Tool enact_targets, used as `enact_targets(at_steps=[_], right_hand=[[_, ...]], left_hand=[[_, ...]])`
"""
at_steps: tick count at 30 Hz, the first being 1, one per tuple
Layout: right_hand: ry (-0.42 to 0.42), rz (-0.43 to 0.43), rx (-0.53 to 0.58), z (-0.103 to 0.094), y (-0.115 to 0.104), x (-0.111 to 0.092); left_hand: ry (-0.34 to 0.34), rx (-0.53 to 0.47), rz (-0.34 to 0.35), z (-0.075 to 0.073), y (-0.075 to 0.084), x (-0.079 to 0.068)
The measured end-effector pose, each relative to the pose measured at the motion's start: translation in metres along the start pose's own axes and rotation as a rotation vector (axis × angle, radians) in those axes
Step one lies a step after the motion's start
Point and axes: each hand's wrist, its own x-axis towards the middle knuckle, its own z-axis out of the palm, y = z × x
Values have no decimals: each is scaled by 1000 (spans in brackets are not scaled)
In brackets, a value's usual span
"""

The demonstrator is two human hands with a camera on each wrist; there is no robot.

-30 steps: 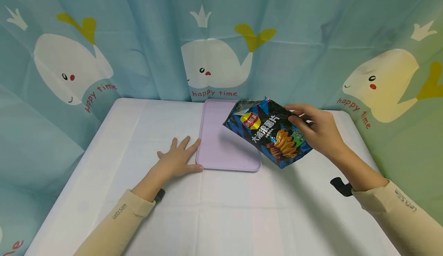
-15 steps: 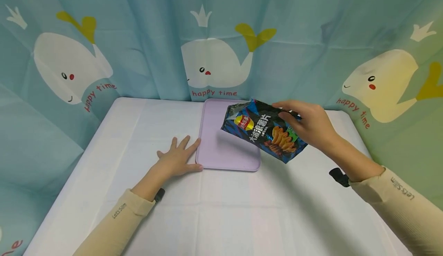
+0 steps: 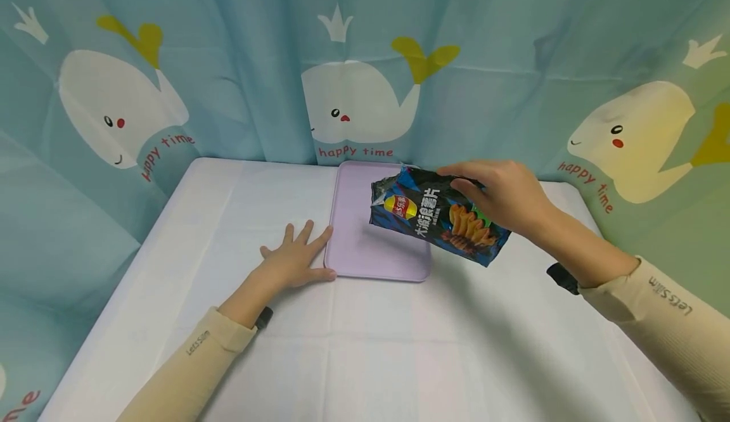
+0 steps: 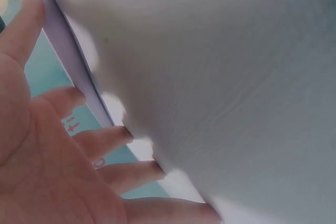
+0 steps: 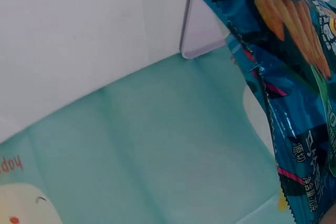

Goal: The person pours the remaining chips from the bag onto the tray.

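My right hand (image 3: pixel 504 194) pinches a blue and black bag of potato chips (image 3: pixel 436 216) by its upper side. Tilted, with its crumpled, torn-looking end to the left, the bag hangs over the right part of a flat lilac tray (image 3: pixel 353 238). In the right wrist view the chip bag (image 5: pixel 283 77) fills the right side. Fingers spread, my left hand (image 3: pixel 293 263) touches the tray's left edge with thumb and forefinger. The left wrist view shows that hand (image 4: pixel 63 161) from the palm side, against the tray's lilac rim (image 4: pixel 68 51). What lies inside the bag is hidden.
A white cloth covers the table (image 3: pixel 365 358) under the tray. Behind and at both sides hangs a blue-green curtain (image 3: pixel 245 92) with whale prints, close to the table's back edge.
My right hand has moved a little left and up, and the chip bag has turned nearer to level, its left end lower. My left hand stays at the tray's edge.
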Motion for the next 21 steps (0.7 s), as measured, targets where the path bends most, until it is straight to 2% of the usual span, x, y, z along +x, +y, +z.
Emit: enact_targets(at_steps=[9, 15, 21], right_hand=[[-114, -3, -100, -6, -7, 17], [-175, -12, -102, -7, -11, 22], [-199, -18, -115, -11, -15, 29]], left_hand=[[-2, 0, 5, -1, 0, 0], [-7, 2, 5, -1, 0, 0], [-6, 5, 1, -1, 1, -1]])
